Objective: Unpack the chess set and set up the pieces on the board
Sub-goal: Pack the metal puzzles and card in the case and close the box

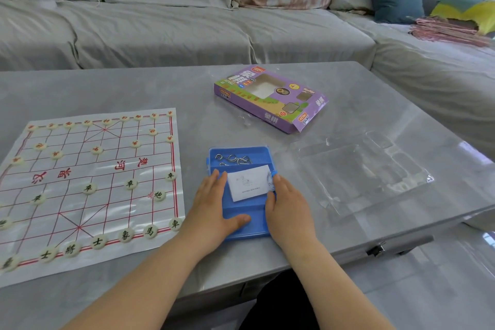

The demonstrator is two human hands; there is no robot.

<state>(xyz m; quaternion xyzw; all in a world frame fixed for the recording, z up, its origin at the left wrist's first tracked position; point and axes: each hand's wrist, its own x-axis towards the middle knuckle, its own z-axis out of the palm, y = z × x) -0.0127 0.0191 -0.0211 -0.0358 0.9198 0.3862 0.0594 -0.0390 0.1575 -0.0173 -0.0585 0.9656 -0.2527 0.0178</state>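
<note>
Blue tray (242, 225), purple box (270, 100), red-lined white board (88, 190).

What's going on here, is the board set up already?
A person's left hand and right hand rest on either side of a blue case on the grey table. The case holds metal wire puzzles and a white paper slip. The chess board lies to the left with pieces lined up on both halves. The purple box lies beyond the case, and a clear plastic tray to its right.
</note>
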